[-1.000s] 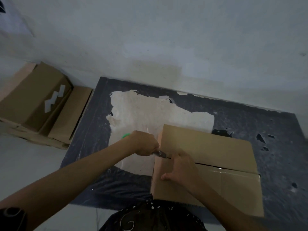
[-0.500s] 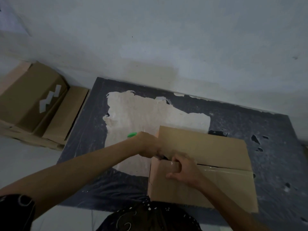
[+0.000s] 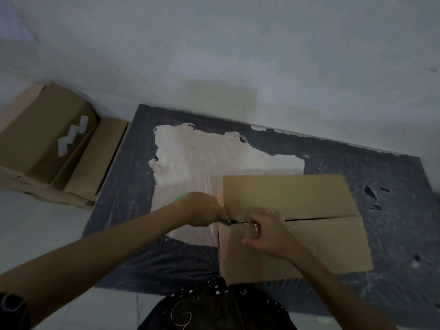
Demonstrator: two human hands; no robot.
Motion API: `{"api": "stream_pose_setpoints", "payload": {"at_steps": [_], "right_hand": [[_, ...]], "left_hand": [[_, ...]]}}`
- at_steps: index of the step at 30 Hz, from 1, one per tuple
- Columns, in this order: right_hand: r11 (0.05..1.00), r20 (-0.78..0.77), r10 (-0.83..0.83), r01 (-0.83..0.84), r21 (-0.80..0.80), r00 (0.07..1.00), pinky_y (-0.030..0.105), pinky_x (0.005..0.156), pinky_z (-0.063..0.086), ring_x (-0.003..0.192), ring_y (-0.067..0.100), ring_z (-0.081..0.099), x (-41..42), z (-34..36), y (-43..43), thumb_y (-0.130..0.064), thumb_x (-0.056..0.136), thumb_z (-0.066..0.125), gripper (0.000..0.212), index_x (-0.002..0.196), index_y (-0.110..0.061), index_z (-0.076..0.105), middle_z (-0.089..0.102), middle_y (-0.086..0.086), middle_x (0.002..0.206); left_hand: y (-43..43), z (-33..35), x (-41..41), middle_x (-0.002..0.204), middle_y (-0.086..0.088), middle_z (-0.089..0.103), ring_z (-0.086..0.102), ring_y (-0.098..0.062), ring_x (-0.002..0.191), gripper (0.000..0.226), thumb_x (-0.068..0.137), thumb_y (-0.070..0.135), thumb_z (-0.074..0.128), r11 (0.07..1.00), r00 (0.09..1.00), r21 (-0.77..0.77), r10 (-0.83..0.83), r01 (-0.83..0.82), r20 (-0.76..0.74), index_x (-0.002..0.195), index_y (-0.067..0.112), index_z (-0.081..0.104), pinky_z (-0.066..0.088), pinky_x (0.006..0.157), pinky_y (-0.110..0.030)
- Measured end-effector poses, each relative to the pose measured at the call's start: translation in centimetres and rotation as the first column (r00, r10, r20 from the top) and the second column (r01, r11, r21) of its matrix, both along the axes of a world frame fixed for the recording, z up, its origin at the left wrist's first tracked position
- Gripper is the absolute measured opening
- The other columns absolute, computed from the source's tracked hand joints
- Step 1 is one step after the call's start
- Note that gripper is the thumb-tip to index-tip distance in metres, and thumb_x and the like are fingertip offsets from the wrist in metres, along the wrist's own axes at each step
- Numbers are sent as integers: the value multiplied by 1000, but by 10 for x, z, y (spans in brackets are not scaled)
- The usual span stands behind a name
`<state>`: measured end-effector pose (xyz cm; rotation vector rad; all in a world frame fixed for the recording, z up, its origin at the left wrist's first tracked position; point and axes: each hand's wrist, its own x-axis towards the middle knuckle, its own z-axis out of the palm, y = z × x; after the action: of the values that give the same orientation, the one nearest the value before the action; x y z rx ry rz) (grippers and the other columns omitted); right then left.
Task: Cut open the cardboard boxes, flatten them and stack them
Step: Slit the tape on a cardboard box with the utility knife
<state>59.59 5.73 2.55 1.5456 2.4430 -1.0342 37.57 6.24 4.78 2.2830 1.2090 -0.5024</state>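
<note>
Here, knife (image 3: 227, 221) at box (image 3: 297, 198), white labels (image 3: 72, 135) leftward

Brown cardboard box (image 3: 297, 222) on dark mat (top seam partly split).

The picture is dim and flat, with a bluish-grey cast and no plain light source. Soft shadow lies below the cardboard box (image 3: 297, 198). Left of it, the floor covering (image 3: 206, 184) shows faint sheen. Edges bend; detail is soft throughout.
</note>
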Motion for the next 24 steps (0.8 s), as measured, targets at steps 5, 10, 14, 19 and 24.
{"api": "stream_pose_setpoints", "payload": {"at_steps": [5,10,14,19,24], "right_hand": [[998,138,-33,25,63,990,31,88,37,93,11,49,-20,-6,-9,-53,72,75,34,85,-23,64,55,-6,88],[984,-128,-107,123,125,986,13,59,29,62,-2,40,-13,-12,-12,-37,59,87,36,64,-26,54,43,-20,63],[987,-276,-80,115,112,958,13,59,31,64,2,47,-12,-15,-14,-32,62,83,30,62,-28,54,46,-18,61],[982,-252,-35,81,172,967,33,68,38,68,7,46,-13,-14,-14,-47,70,67,25,63,-33,47,44,-20,63],[985,196,38,-70,159,980,39,101,32,109,20,50,-41,9,-23,-51,89,57,34,100,-20,69,65,0,105]], "left_hand": [[0,0,4,82,0,55,44,-12,62,32,105,31,33,999,1000,32,8,-7,-23,122,19,57,37,59,-28],[-5,4,-3,106,-8,63,42,-14,73,31,106,24,31,998,1000,-56,17,-18,-7,119,13,57,29,58,-26],[-3,0,1,112,-7,62,46,-14,80,35,106,27,28,998,1000,-68,-11,13,29,126,16,55,33,67,-27],[-8,-3,-4,115,-5,62,43,-13,80,35,106,25,29,997,1000,-82,0,2,31,126,15,56,32,69,-25],[-4,-2,1,116,-1,64,49,-14,82,34,106,24,31,999,1000,-39,16,-16,-5,129,21,56,35,66,-27]]}}
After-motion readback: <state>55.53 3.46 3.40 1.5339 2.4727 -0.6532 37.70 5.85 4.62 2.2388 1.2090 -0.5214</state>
